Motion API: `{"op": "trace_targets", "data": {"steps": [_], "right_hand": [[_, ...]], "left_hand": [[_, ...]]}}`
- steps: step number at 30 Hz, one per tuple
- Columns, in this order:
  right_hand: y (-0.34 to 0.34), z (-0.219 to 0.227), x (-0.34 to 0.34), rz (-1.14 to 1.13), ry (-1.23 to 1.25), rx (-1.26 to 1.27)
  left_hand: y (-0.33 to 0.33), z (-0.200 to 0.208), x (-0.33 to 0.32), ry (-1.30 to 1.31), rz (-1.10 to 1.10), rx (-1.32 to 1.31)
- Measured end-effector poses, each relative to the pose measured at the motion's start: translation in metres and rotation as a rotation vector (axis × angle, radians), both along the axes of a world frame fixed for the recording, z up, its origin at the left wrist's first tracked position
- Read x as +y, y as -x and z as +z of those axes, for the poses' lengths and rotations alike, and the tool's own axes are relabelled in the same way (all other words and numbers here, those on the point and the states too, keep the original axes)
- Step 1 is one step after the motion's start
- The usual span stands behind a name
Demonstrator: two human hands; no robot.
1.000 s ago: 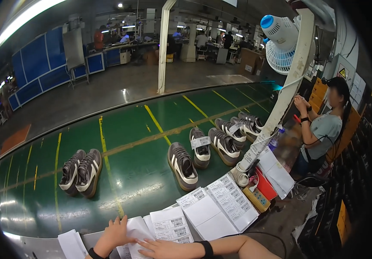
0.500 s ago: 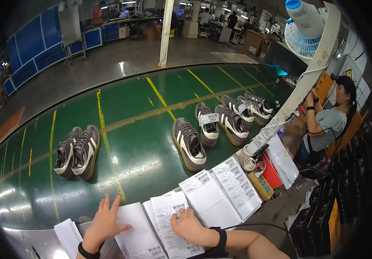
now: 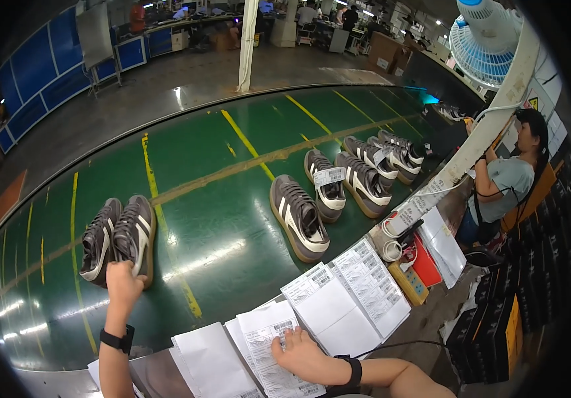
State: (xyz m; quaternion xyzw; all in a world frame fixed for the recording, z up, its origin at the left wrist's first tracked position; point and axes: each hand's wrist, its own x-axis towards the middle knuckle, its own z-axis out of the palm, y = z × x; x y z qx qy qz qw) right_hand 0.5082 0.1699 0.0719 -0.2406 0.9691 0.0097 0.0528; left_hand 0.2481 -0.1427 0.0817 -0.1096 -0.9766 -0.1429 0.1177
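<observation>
green belt under shoes, floor beyond

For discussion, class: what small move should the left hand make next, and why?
Probably draw the leftmost pair's right-side grey sneaker slightly closer: the left hand is at its near end, while the right hand rests on a printed label sheet.

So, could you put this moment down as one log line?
left hand: at heel of white-striped sneaker | right hand: on printed label sheet | surface: green conveyor belt
</observation>
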Motion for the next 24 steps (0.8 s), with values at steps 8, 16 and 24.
{"op": "trace_targets", "data": {"steps": [8, 16, 24], "right_hand": [[0.002, 0.002, 0.002, -0.013, 0.02, 0.022], [0.016, 0.033, 0.006, -0.013, 0.104, -0.118], [0.117, 0.089, 0.0, 0.012, 0.759, 0.078]], "left_hand": [[-0.04, 0.021, 0.05, -0.139, -0.234, -0.108], [-0.021, 0.009, 0.032, -0.028, -0.428, -0.122], [-0.049, 0.055, 0.067, -0.135, -0.393, -0.198]]}}
